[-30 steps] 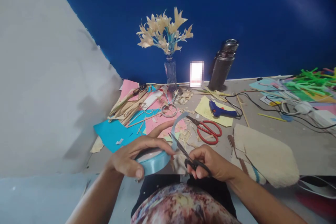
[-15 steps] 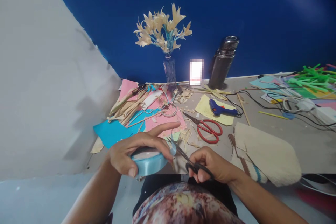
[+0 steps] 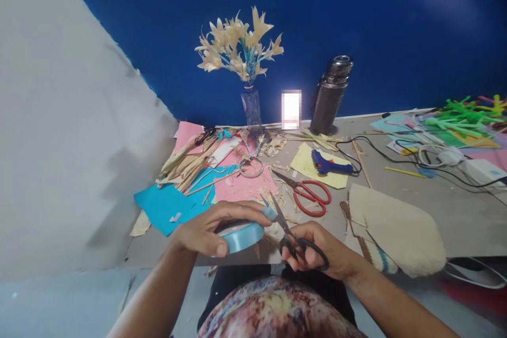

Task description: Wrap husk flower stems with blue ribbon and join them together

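My left hand [image 3: 212, 229] is closed around a roll of shiny light-blue ribbon [image 3: 244, 238], thumb in front and fingers over the top. The ribbon's loose end [image 3: 270, 214] sticks out at my left fingertips. In my right hand [image 3: 315, 247] is a pair of small black-handled scissors [image 3: 282, 216], its blades parted and pointing up and left, close to that ribbon end. Whether the blades touch the ribbon I cannot tell. Just beyond lie larger red-handled scissors [image 3: 311, 195] on the table.
Behind stand a glass bottle [image 3: 251, 111] of cream husk flowers [image 3: 237, 42] and a dark thermos [image 3: 331, 95]. A blue glue gun [image 3: 332, 163] rests on yellow paper. Dried husks [image 3: 184, 166] and blue paper [image 3: 158, 203] lie left, a cream cloth [image 3: 400, 232] right.
My left hand has moved right with the ribbon roll, its fingers now closer to the loose end. The scissors blades have opened wider and point more upward. The whole view has shifted slightly.
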Tool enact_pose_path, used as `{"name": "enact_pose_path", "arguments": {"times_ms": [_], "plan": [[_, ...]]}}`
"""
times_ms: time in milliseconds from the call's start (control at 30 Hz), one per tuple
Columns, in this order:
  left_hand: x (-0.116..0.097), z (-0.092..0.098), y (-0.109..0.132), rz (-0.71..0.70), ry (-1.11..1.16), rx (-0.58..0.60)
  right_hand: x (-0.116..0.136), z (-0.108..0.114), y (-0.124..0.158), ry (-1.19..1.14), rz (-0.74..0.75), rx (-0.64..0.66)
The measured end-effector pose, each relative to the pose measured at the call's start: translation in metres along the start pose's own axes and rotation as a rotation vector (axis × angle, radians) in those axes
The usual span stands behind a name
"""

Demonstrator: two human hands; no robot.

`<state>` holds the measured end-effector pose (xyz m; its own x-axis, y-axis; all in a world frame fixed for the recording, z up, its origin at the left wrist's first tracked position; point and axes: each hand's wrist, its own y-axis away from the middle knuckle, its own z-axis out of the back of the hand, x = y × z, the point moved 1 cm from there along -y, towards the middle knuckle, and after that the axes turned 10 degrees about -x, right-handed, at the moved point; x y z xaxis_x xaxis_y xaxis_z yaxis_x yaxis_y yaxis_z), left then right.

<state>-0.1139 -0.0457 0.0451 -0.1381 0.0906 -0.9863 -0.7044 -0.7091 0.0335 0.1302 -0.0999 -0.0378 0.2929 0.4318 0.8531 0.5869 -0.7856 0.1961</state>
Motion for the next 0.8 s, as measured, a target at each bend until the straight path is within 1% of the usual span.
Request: {"name": "enact_pose_path", "arguments": {"times_ms": [67, 167, 267, 333, 433, 500, 567, 667, 800], "plan": [[0.000, -0.002, -0.002, -0.003, -0.012, 0.022, 0.000, -0.005, -0.001, -0.077, 0.022, 0.058], [-0.001, -0.003, -0.006, -0.040, -0.012, 0.068, -0.003, -0.010, -0.001, -0.214, -0.014, 0.151], [-0.001, -0.005, -0.008, -0.068, 0.035, 0.064, -0.007, -0.015, 0.000, -0.352, -0.037, 0.191], [0.000, -0.008, -0.008, -0.069, 0.090, 0.043, -0.010, -0.020, 0.000, -0.414, -0.037, 0.186], [0.004, -0.011, -0.008, -0.045, 0.200, 0.028, -0.017, -0.030, 0.000, -0.473, -0.045, 0.138], [0.007, -0.011, -0.007, -0.021, 0.275, 0.022, -0.022, -0.037, -0.001, -0.505, -0.034, 0.105], [0.010, -0.008, -0.006, 0.005, 0.328, 0.039, -0.025, -0.041, -0.001, -0.538, -0.029, 0.104], [0.014, -0.002, -0.005, 0.021, 0.389, 0.069, -0.026, -0.041, -0.002, -0.528, -0.017, 0.095], [0.019, 0.003, -0.006, 0.059, 0.415, 0.066, -0.021, -0.034, -0.002, -0.442, 0.031, 0.031]]}}
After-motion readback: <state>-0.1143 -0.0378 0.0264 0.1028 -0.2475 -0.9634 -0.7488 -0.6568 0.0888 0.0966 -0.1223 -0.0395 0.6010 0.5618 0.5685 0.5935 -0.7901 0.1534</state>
